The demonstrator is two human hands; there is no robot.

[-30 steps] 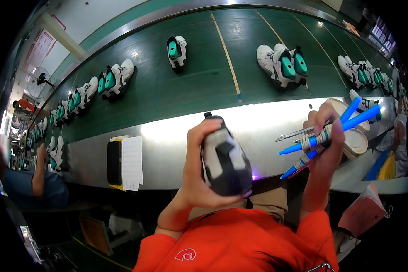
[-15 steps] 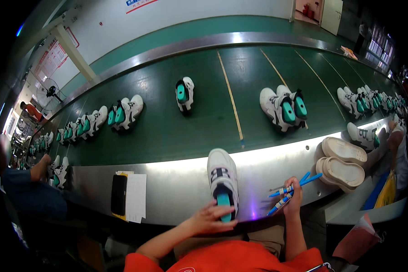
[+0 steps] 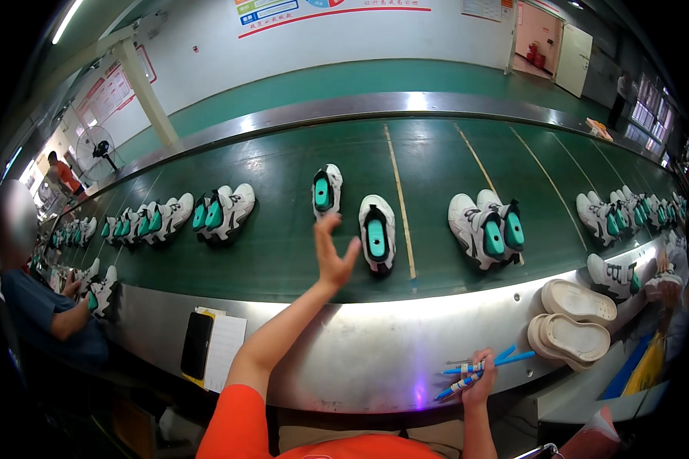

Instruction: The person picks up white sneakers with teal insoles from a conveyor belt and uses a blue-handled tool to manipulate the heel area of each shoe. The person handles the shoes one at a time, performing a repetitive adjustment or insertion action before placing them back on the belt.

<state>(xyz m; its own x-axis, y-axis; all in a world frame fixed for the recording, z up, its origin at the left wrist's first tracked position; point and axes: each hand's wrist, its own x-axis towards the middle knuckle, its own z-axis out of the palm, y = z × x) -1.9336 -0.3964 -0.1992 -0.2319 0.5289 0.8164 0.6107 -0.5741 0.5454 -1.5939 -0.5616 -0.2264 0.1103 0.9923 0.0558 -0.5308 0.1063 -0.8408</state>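
My left hand (image 3: 335, 256) is stretched out over the green belt, fingers apart and nothing in it. Its fingertips reach the heel of a white sneaker (image 3: 327, 183) with a teal insert; whether they touch it I cannot tell. Just right of that hand another white sneaker (image 3: 377, 226) stands on the belt, toe pointing away, with a teal insert in its opening. Above the steel ledge my right hand (image 3: 480, 379) is closed round blue pens (image 3: 505, 358) wrapped with pale bands. A thin dark tip sticks out beside them.
Several sneaker pairs stand along the belt (image 3: 298, 268). On the steel ledge (image 3: 390, 344) lie a black phone (image 3: 197, 344), a paper sheet (image 3: 226, 352) and cream soles (image 3: 582, 300). People sit at both sides; the left one (image 3: 34, 298) handles sneakers.
The sneaker that stood on the ledge under my left hand is now on the belt, right of the single one. My left hand has moved forward and off it. My right hand keeps the pens.
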